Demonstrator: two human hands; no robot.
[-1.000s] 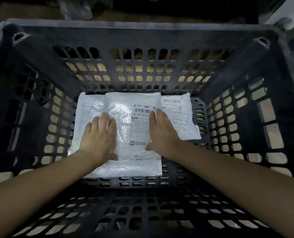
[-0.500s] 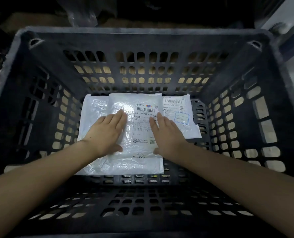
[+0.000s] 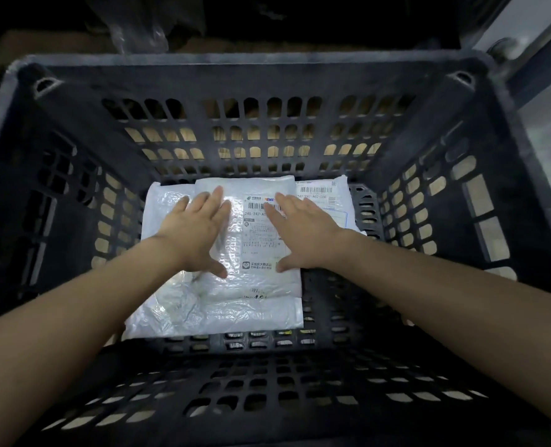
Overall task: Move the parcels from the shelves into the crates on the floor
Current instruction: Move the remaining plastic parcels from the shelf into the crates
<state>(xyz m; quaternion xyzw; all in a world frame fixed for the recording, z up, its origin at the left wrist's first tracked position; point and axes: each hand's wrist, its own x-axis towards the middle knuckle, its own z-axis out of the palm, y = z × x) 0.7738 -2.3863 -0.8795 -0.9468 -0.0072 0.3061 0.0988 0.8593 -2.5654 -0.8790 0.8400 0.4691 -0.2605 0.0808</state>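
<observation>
1. Here, the left hand (image 3: 197,233) and right hand (image 3: 303,233) lie flat, fingers straight and slightly apart, on the top parcel (image 3: 255,240) at the crate floor's far edge.
2. Best done with even downward pressure so the bubble mailer settles flat.
3. Beneath: a larger white parcel (image 3: 203,314); a labelled parcel (image 3: 325,196) toward the far-right corner.
4. The crate (image 3: 267,75) walls hem both forearms; nothing else obstructs.

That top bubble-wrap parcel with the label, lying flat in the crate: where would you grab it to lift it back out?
Probably by its near short edge. The top parcel lies flat on the other white parcels, and that edge overhangs them toward the viewer. Come from above on the near side, where the crate floor is bare, thumb on top, fingers slipped underneath.
</observation>
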